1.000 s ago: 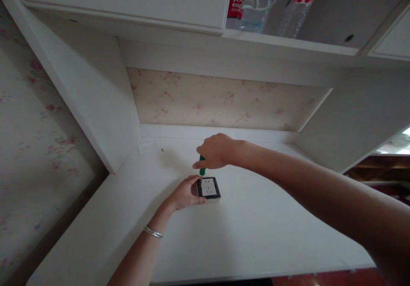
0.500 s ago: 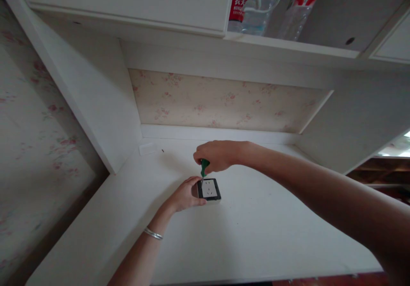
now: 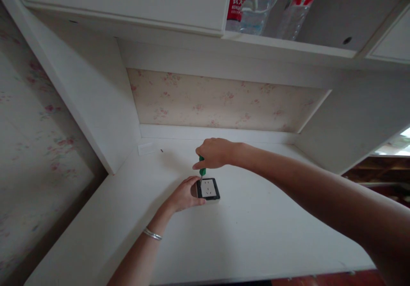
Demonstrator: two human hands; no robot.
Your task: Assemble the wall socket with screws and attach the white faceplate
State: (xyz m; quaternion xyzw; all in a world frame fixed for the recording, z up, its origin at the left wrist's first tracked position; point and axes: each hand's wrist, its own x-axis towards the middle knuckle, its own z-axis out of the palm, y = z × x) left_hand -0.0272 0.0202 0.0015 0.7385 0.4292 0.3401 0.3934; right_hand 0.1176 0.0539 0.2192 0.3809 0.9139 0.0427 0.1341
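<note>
A small wall socket (image 3: 209, 188), white face in a dark frame, lies flat on the white desk (image 3: 256, 234). My left hand (image 3: 185, 194) grips its left edge, fingers curled around it; a silver bracelet sits on that wrist. My right hand (image 3: 214, 153) is closed around a green-handled screwdriver (image 3: 201, 169), held upright with its tip down on the socket's upper left corner. Most of the handle is hidden inside my fist.
A small white piece (image 3: 146, 148) and a tiny dark speck (image 3: 162, 150) lie at the desk's back left. White side panels enclose the alcove on both sides. Water bottles (image 3: 253, 4) stand on the shelf overhead.
My right hand dipped slightly and came back up over the socket with the screwdriver. The left hand and the socket stayed in place.
</note>
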